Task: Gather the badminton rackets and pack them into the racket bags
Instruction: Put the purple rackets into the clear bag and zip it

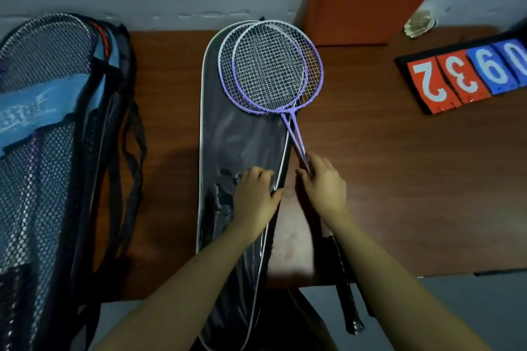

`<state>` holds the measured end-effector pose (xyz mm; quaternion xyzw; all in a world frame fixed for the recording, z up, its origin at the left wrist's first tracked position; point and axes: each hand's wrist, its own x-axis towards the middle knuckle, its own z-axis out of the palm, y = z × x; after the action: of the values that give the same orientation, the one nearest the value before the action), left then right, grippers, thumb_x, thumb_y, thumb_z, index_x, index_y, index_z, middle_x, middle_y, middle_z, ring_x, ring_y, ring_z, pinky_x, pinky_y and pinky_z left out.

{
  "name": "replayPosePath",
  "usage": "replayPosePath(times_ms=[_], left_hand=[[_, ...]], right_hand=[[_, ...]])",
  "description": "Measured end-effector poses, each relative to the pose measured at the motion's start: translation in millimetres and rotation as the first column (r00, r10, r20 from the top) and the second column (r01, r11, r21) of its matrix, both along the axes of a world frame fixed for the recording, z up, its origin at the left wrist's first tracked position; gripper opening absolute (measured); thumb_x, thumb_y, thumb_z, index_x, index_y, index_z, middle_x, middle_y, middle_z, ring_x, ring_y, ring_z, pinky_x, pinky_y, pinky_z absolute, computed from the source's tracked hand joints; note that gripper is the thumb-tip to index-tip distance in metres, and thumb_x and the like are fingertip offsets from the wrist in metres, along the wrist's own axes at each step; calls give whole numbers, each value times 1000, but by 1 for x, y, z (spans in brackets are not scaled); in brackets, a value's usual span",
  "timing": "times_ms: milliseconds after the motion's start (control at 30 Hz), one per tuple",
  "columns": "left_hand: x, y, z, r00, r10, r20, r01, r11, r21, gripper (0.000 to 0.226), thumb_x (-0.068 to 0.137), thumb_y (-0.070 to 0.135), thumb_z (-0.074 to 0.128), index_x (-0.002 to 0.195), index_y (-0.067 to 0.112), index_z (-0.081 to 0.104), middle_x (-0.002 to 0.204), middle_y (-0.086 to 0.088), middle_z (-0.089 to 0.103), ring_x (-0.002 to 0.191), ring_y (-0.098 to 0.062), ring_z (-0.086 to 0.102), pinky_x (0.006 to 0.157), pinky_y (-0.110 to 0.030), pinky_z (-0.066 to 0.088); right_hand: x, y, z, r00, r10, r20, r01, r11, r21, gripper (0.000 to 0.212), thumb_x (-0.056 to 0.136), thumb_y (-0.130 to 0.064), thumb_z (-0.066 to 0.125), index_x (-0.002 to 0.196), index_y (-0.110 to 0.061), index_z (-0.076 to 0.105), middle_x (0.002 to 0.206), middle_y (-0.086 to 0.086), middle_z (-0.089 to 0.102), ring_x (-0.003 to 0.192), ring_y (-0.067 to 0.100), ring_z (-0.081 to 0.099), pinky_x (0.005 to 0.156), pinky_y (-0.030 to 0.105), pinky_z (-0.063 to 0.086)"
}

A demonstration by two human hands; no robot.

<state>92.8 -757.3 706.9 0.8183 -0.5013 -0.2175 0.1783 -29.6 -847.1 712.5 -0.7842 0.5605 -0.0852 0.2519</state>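
Two purple-and-white badminton rackets (pixel 272 68) lie stacked, their heads over the top end of a grey racket bag (pixel 228 134) with white piping that stretches down the middle of the brown table (pixel 399 179). My right hand (pixel 323 182) grips both thin shafts just right of the bag's edge. The black grips (pixel 346 288) stick out past the table's front edge under my right forearm. My left hand (pixel 256 194) pinches the bag's right edge near its middle. At the left lies a blue-and-black mesh racket bag (pixel 48 128) with rackets inside.
An orange foam block (pixel 368 0) stands against the grey wall at the back right. A flip scoreboard (pixel 467 74) with red and blue number cards lies at the right edge. A white shuttlecock (pixel 420 24) sits behind it. Black straps (pixel 134 157) trail from the mesh bag.
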Motion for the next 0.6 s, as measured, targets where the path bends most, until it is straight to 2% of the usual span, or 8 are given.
replayPosePath(times_ms=[100,233,333,433,467,533,600], left_hand=[[1,1,-1,999,-30,29,30,999,-10,46,83,40,63,119,12,54,114,-4,52,109,-23,47,87,-31,41],[1,-3,0,994,-83,66,85,996,-32,51,83,40,64,121,9,52,115,-6,53,108,-25,48,87,-34,43],[1,-9,2,994,-71,79,74,997,-33,49,84,37,63,122,7,52,116,-9,53,109,-27,47,85,-36,43],[-2,-13,5,994,-61,94,63,998,-20,42,86,30,59,119,5,54,114,-12,54,107,-29,47,83,-39,44],[-3,-14,6,995,-54,88,57,998,-23,39,87,27,58,118,4,54,113,-13,54,106,-30,48,82,-40,43],[-5,-13,8,998,-30,58,33,998,-50,35,86,19,58,116,1,57,110,-16,55,102,-32,50,80,-41,43],[-6,-12,10,999,-23,33,26,995,-95,30,85,10,58,112,-2,59,104,-20,58,97,-37,54,77,-43,44]], right_hand=[[6,-5,1,1000,-22,10,22,1000,12,27,88,-17,53,115,-14,57,102,10,59,94,36,57,65,35,36],[-6,-1,6,964,-70,256,70,997,8,28,84,-3,58,112,-5,63,91,14,63,86,33,58,71,29,38],[-16,5,11,934,-119,336,114,993,36,32,84,-2,59,115,-9,65,97,10,70,86,22,63,76,24,43],[-24,12,14,891,-193,411,177,981,78,33,84,-2,59,114,-13,67,98,2,72,76,-1,59,70,8,41],[-27,14,14,871,-222,439,187,975,122,32,84,-3,60,114,-14,67,99,0,72,76,-3,58,72,8,43],[-33,19,13,824,-295,485,204,951,231,31,85,-6,61,114,-16,67,103,2,72,85,5,63,82,22,50],[-38,25,16,750,-389,535,230,912,341,28,86,-8,63,111,-17,68,100,3,73,91,18,67,84,34,53]])
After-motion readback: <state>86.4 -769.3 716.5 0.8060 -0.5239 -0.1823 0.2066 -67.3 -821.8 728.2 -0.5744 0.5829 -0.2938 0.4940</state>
